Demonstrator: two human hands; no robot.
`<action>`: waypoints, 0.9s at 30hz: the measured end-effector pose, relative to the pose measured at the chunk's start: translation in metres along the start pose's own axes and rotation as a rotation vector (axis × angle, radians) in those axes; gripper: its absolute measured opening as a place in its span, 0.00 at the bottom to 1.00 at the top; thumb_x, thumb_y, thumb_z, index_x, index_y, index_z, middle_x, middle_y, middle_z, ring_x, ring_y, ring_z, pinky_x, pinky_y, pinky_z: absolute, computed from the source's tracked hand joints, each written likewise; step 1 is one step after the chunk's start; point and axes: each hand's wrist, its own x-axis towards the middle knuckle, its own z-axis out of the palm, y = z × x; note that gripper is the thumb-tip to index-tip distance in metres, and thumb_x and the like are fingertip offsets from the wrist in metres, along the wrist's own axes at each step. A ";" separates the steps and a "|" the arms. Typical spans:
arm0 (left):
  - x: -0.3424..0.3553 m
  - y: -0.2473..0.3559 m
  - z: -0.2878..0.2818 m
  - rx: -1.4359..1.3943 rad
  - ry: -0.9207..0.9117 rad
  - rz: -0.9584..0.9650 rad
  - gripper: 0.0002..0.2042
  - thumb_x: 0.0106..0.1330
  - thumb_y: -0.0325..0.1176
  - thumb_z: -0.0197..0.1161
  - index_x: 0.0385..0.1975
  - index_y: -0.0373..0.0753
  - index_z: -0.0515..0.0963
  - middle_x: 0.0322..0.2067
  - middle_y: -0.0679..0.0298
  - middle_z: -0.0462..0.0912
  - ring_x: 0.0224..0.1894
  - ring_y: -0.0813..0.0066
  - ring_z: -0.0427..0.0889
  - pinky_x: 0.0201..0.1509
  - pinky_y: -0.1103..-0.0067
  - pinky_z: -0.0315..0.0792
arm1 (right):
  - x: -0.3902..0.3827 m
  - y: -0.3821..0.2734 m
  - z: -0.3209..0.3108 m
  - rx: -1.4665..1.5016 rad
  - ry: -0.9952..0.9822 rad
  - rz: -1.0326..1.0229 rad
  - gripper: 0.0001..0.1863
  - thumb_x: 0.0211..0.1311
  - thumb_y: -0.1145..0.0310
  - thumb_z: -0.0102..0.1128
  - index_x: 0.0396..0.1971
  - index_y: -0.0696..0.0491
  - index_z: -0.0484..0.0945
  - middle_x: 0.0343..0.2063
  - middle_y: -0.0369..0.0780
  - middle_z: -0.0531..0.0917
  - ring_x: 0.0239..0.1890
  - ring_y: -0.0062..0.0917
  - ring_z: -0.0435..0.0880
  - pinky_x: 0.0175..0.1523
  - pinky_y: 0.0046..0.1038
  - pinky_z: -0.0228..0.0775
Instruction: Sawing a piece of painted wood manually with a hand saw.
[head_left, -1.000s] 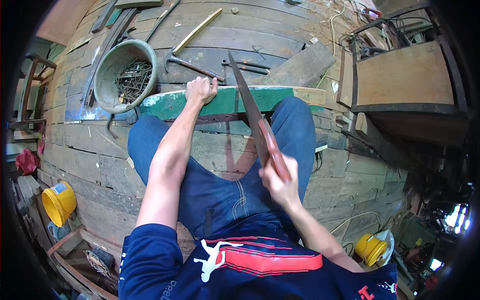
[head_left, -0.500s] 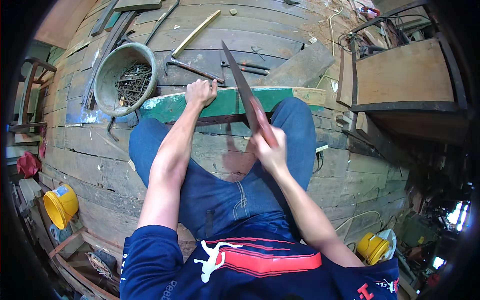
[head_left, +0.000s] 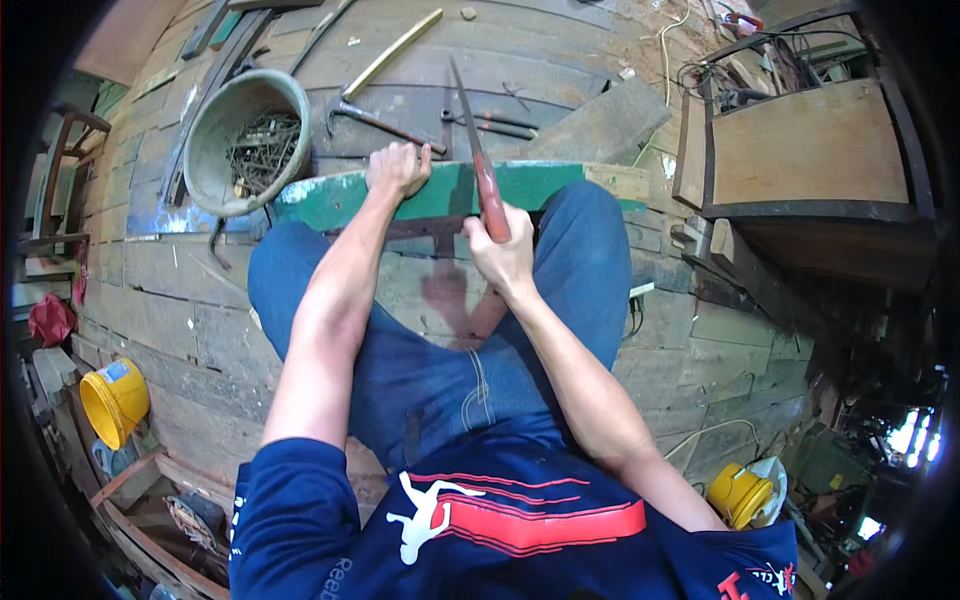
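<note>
- Green plank (head_left: 440, 192) — it lies across my knees, over the wooden floor (head_left: 180, 290), running left to right.
- My left hand (head_left: 397, 168) is clamped on the plank's far edge, fingers curled over it.
- My right hand (head_left: 503, 255) is wrapped tight round the reddish handle of a saw (head_left: 478, 150); its blade points away from me, crossing the plank.
- Beyond the plank I see a hammer (head_left: 375, 118), and to its left a round bucket (head_left: 243, 140) of rusty nails — both on the floor.
</note>
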 end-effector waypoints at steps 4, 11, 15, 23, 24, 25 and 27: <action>-0.002 -0.019 0.001 0.018 0.029 -0.025 0.27 0.67 0.55 0.46 0.26 0.37 0.84 0.29 0.46 0.84 0.33 0.49 0.85 0.39 0.61 0.76 | -0.068 -0.033 -0.043 0.032 -0.135 0.002 0.06 0.48 0.75 0.59 0.21 0.60 0.72 0.14 0.44 0.73 0.17 0.34 0.75 0.27 0.34 0.66; 0.004 0.003 -0.006 -0.009 0.038 0.013 0.27 0.67 0.53 0.47 0.24 0.36 0.84 0.27 0.45 0.84 0.32 0.48 0.85 0.37 0.62 0.78 | -0.028 0.002 -0.034 0.009 -0.019 -0.106 0.08 0.48 0.74 0.57 0.19 0.61 0.70 0.12 0.46 0.70 0.14 0.33 0.71 0.25 0.35 0.64; -0.003 -0.002 -0.007 -0.014 -0.016 -0.014 0.26 0.68 0.52 0.46 0.26 0.36 0.84 0.28 0.45 0.84 0.33 0.48 0.85 0.39 0.61 0.78 | -0.020 -0.024 -0.021 0.034 -0.054 0.060 0.08 0.49 0.73 0.59 0.19 0.61 0.71 0.12 0.44 0.72 0.15 0.28 0.70 0.26 0.33 0.65; -0.001 0.003 -0.010 0.007 0.023 0.016 0.27 0.67 0.52 0.46 0.25 0.36 0.85 0.28 0.46 0.84 0.31 0.49 0.85 0.38 0.62 0.78 | -0.023 0.000 -0.041 0.011 -0.014 -0.084 0.07 0.49 0.74 0.57 0.19 0.61 0.71 0.13 0.45 0.73 0.17 0.30 0.74 0.28 0.32 0.66; 0.002 0.009 -0.009 0.008 0.016 0.023 0.27 0.67 0.52 0.46 0.25 0.36 0.85 0.28 0.46 0.84 0.32 0.49 0.85 0.38 0.62 0.78 | -0.001 0.011 -0.025 0.035 -0.005 -0.050 0.08 0.50 0.72 0.58 0.19 0.61 0.71 0.13 0.46 0.72 0.16 0.33 0.73 0.27 0.34 0.66; 0.005 0.008 -0.006 0.000 -0.011 0.021 0.27 0.67 0.52 0.46 0.25 0.36 0.84 0.28 0.45 0.84 0.32 0.49 0.85 0.39 0.62 0.78 | 0.016 0.015 -0.014 -0.008 -0.003 -0.030 0.09 0.50 0.72 0.59 0.20 0.62 0.71 0.12 0.46 0.73 0.15 0.33 0.73 0.27 0.34 0.66; -0.003 0.002 -0.002 0.002 -0.002 0.001 0.27 0.67 0.52 0.46 0.25 0.36 0.84 0.28 0.45 0.84 0.33 0.49 0.85 0.39 0.62 0.78 | 0.005 -0.010 -0.014 0.040 -0.014 0.043 0.09 0.49 0.72 0.59 0.20 0.62 0.72 0.12 0.46 0.72 0.15 0.32 0.73 0.27 0.34 0.67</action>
